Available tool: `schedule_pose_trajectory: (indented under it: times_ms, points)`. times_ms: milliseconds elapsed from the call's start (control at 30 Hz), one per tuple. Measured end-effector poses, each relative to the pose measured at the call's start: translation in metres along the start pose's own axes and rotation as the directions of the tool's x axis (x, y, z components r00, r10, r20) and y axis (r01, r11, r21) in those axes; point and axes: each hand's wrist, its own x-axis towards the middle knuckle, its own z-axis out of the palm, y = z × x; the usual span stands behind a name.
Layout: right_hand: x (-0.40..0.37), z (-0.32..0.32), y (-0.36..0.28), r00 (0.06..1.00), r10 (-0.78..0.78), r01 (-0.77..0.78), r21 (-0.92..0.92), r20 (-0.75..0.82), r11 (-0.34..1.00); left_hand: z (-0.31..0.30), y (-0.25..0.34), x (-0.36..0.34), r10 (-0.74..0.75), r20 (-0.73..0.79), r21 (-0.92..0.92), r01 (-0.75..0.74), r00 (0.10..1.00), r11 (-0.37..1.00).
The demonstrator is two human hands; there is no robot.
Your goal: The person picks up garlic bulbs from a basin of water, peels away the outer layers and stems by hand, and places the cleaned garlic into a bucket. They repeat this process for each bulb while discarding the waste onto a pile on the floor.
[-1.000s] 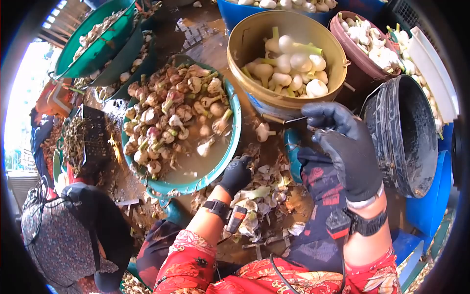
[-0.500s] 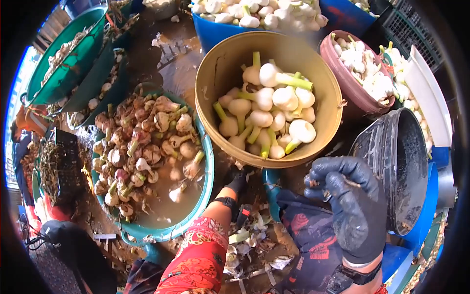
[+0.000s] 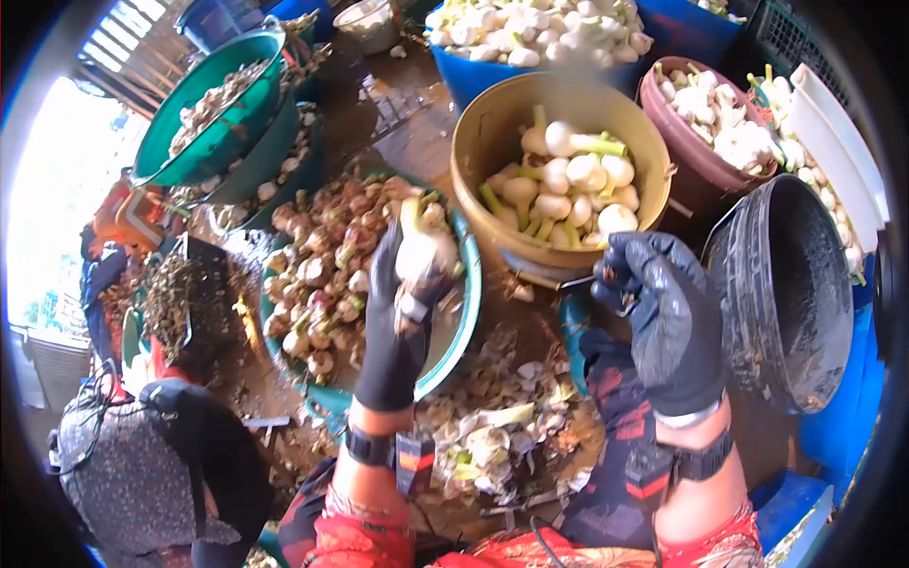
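My left hand (image 3: 390,317), in a black glove, is closed around a pale garlic bulb (image 3: 426,254) with a short green stem. It is above the right side of a teal tub (image 3: 464,331) of brownish unpeeled garlic (image 3: 327,251) and murky water. My right hand (image 3: 668,317), also black-gloved, has its fingers curled in front of the yellowish bucket (image 3: 471,194). A thin, dark, blade-like tool (image 3: 576,282) sticks out from those fingers, its handle hidden. Inside the bucket lie white garlic bulbs (image 3: 554,205) with green stems.
Peelings (image 3: 488,426) litter the ground between my knees. An empty black bucket (image 3: 805,293) leans at the right. Behind stand a pink tub (image 3: 663,118) and a blue tub (image 3: 459,76) of white garlic. Green basins (image 3: 156,151) are stacked at the left, near another person's dark-clothed back (image 3: 142,473).
My left hand has risen from low beside the tub and now shows a garlic bulb. My right hand stays curled near the bucket. The view has shifted, moving the containers rightward.
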Motion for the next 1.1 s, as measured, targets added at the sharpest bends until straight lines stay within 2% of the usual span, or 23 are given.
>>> schedule_pose_trajectory:
  times_ms: [33, 100, 167, 200, 233, 267, 300, 367, 433, 467, 567, 600, 667, 700, 733, 767, 867, 900, 933, 967, 1000, 1033, 1100]
  points:
    - [0.000, -0.001, 0.004, 0.999, -0.028, 0.028, -0.016, 0.023, 0.999, 0.007, 0.039, 0.012, -0.008, 0.026, -0.121, 0.011, 1.000, 0.993]
    - [0.000, -0.002, 0.010, 0.998, 0.009, -0.011, 0.037, 0.056, 0.999, -0.023, 0.035, 0.025, -0.205, 0.215, -0.331, 0.269, 0.955, 0.905]
    - [-0.002, 0.001, 0.013, 0.999, -0.035, 0.036, -0.008, 0.038, 0.999, -0.058, -0.009, 0.024, -0.282, 0.135, -0.005, 0.286, 0.950, 0.958]
    - [-0.004, 0.002, 0.012, 0.998, -0.035, 0.038, -0.052, 0.052, 0.998, -0.071, -0.037, 0.015, -0.355, 0.086, 0.062, 0.351, 0.931, 0.934]
    - [-0.005, 0.003, 0.012, 0.998, -0.029, 0.032, -0.049, 0.054, 0.998, -0.083, -0.065, 0.001, -0.409, 0.102, 0.349, 0.352, 0.907, 0.868]
    - [-0.006, 0.005, 0.013, 0.994, -0.037, 0.045, -0.071, 0.103, 0.996, -0.084, -0.076, -0.012, -0.330, 0.174, 0.721, 0.108, 0.928, 0.684]
    - [-0.005, 0.007, 0.014, 0.987, -0.046, 0.061, -0.096, 0.152, 0.994, -0.082, -0.095, -0.023, -0.405, 0.204, 0.815, 0.074, 0.891, 0.575]
    - [-0.004, 0.012, 0.017, 0.990, 0.005, 0.010, -0.103, 0.139, 0.995, -0.078, -0.147, -0.048, -0.337, 0.218, 0.682, 0.103, 0.916, 0.724]
    - [-0.004, 0.018, 0.018, 0.987, 0.022, 0.006, -0.171, 0.160, 0.985, -0.065, -0.176, -0.052, -0.375, 0.180, 0.751, 0.119, 0.909, 0.649]
    - [-0.003, 0.020, 0.019, 0.985, 0.069, -0.043, -0.167, 0.156, 0.985, -0.060, -0.181, -0.052, -0.505, 0.170, 0.838, 0.146, 0.846, 0.526]
    - [-0.003, 0.028, 0.021, 0.981, 0.088, -0.055, -0.187, 0.171, 0.981, -0.054, -0.185, -0.051, -0.701, 0.105, 0.944, 0.150, 0.706, 0.292]
    - [-0.003, 0.029, 0.021, 0.978, 0.106, -0.070, -0.194, 0.180, 0.979, -0.058, -0.191, -0.054, -0.700, 0.104, 0.945, 0.150, 0.707, 0.292]
    - [-0.005, 0.032, 0.026, 0.973, 0.109, -0.067, -0.201, 0.205, 0.977, -0.075, -0.201, -0.070, -0.652, 0.186, 0.895, 0.146, 0.735, 0.421]
    - [-0.006, 0.034, 0.029, 0.967, 0.111, -0.062, -0.211, 0.230, 0.975, -0.083, -0.199, -0.077, -0.647, 0.177, 0.897, 0.148, 0.741, 0.416]
    - [-0.006, 0.037, 0.033, 0.954, 0.152, -0.090, -0.234, 0.258, 0.968, -0.088, -0.186, -0.083, -0.637, 0.135, 0.566, 0.468, 0.759, 0.678]
    - [-0.009, 0.041, 0.038, 0.939, 0.154, -0.069, -0.270, 0.308, 0.960, -0.092, -0.162, -0.084, -0.639, 0.088, 0.072, 0.635, 0.764, 0.769]
    - [-0.022, 0.050, 0.071, 0.847, 0.263, -0.089, -0.365, 0.461, 0.927, -0.097, -0.069, -0.074, -0.680, 0.134, -0.386, 0.670, 0.721, 0.634]
    - [-0.030, 0.053, 0.083, 0.793, 0.298, -0.082, -0.390, 0.532, 0.917, -0.096, -0.041, -0.077, -0.545, 0.153, -0.328, 0.563, 0.824, 0.759]
    - [-0.041, 0.062, 0.083, 0.749, 0.375, -0.105, -0.461, 0.546, 0.881, -0.094, -0.008, -0.077, -0.367, 0.165, -0.062, 0.381, 0.916, 0.923]
    - [-0.053, 0.070, 0.083, 0.703, 0.450, -0.122, -0.530, 0.551, 0.839, -0.092, 0.015, -0.079, -0.184, 0.227, 0.203, 0.138, 0.956, 0.969]
    - [-0.057, 0.070, 0.112, 0.728, 0.271, 0.027, -0.421, 0.630, 0.907, -0.092, 0.015, -0.090, -0.354, 0.144, -0.081, 0.368, 0.924, 0.926]
    - [-0.060, 0.070, 0.139, 0.722, 0.085, 0.174, -0.299, 0.686, 0.938, -0.085, 0.049, -0.093, -0.537, 0.220, -0.601, 0.546, 0.814, 0.583]
    - [-0.073, 0.077, 0.134, 0.707, 0.153, 0.125, -0.335, 0.690, 0.934, -0.090, 0.067, -0.108, -0.521, 0.149, -0.486, 0.521, 0.841, 0.702]
